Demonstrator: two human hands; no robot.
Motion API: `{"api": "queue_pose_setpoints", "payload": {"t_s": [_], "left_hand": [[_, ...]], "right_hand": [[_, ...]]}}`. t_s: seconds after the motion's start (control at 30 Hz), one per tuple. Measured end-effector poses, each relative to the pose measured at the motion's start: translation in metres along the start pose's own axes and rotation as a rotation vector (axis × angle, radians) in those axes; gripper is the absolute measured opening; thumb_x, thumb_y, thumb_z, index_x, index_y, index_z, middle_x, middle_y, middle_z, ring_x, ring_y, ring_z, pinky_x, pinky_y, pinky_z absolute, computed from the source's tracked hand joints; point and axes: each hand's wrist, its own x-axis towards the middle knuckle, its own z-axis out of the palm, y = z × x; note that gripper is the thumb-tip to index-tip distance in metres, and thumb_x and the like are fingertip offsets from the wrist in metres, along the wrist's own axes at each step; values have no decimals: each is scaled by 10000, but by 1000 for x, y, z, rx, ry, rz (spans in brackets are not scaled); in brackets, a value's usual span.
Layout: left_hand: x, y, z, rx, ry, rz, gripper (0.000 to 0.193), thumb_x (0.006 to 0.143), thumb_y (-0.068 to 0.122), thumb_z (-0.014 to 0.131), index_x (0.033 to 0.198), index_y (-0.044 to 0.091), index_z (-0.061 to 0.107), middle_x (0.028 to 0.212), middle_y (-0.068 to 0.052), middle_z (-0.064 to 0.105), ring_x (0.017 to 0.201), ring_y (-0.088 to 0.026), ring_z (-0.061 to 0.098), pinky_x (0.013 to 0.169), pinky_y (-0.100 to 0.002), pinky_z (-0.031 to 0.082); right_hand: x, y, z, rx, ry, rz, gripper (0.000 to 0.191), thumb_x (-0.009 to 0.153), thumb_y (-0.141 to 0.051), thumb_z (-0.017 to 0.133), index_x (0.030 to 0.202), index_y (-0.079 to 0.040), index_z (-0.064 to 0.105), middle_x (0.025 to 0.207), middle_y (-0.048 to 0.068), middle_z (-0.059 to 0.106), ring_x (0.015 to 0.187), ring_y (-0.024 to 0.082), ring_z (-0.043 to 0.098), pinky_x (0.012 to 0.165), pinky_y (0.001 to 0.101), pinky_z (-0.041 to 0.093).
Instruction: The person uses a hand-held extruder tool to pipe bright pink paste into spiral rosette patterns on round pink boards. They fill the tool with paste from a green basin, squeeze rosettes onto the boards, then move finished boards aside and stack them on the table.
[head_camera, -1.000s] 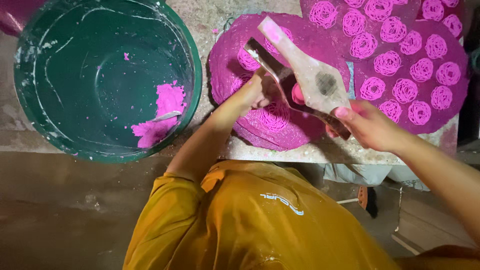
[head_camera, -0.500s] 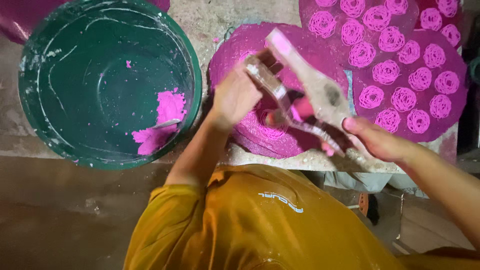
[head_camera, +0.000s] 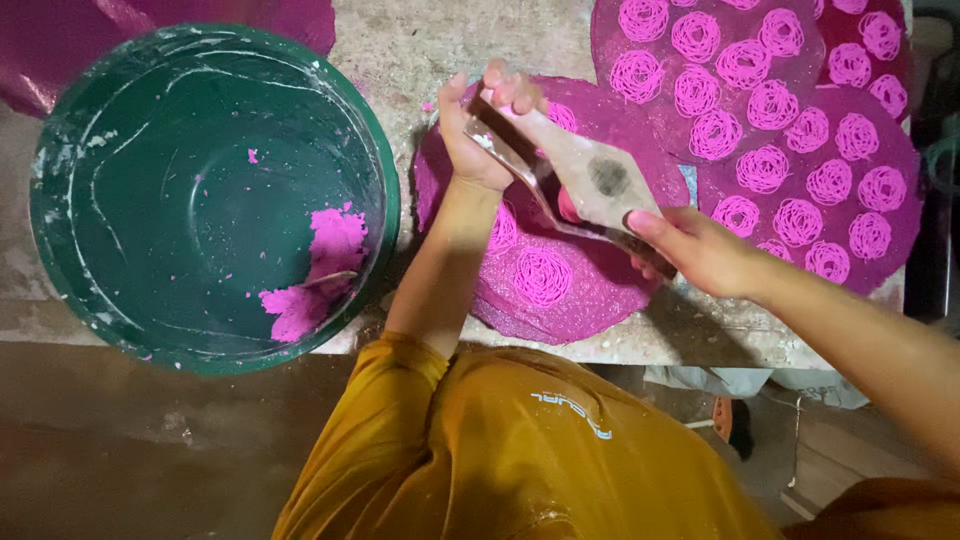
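Observation:
My left hand (head_camera: 478, 135) grips the far end of a flat wooden press (head_camera: 598, 178) with a dark hole in its middle. My right hand (head_camera: 700, 252) holds the near end of the same press. The press hangs tilted over a round magenta mat (head_camera: 600, 300). Two pink noodle spirals (head_camera: 541, 276) lie on that mat, right below my left wrist. Pink dough shows between the press's two arms.
A big green bowl (head_camera: 60, 140) stands at the left with a lump of pink dough (head_camera: 322, 262) and a spoon inside. More magenta mats (head_camera: 905, 185) with several pink spirals lie at the upper right. The stone slab's front edge (head_camera: 650, 355) runs below the mats.
Both hands have carried the press a little farther from my body, and its ends have drawn closer together. My left hand now sits higher over the mat's far side.

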Motion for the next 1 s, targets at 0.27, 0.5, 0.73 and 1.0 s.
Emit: {"api": "queue_pose_setpoints", "payload": {"t_s": [0.27, 0.5, 0.73, 1.0], "left_hand": [[25, -14, -4, -22, -95, 46, 275, 1031, 414, 512, 935, 158, 538, 843, 23, 498, 887, -167, 519, 889, -331, 451], [11, -10, 1, 36, -3, 45, 272, 972, 415, 506, 916, 150, 524, 821, 15, 507, 869, -173, 534, 864, -376, 471], [33, -19, 7, 24, 2, 49, 298, 939, 430, 465, 921, 146, 550, 825, -10, 539, 898, -208, 564, 968, -396, 492], [-8, -18, -38, 1007, 590, -766, 609, 1116, 452, 257, 1452, 1, 490, 987, -140, 591, 582, -115, 503, 449, -273, 311]], "right_hand": [[-1, -5, -20, 75, 107, -8, 697, 948, -645, 444, 1053, 7, 667, 850, 114, 699, 747, 177, 660, 718, 344, 558], [-4, -5, -12, 26, 23, 59, 742, 976, -654, 380, 962, 24, 683, 737, 116, 691, 651, 198, 661, 652, 367, 553], [5, 4, -23, 149, 155, -103, 656, 969, -616, 484, 1015, 15, 655, 790, 78, 670, 701, 158, 648, 674, 331, 561], [16, 26, -24, 190, 106, -148, 601, 979, -592, 481, 1000, -20, 664, 758, 66, 694, 670, 168, 675, 602, 334, 520]]}}
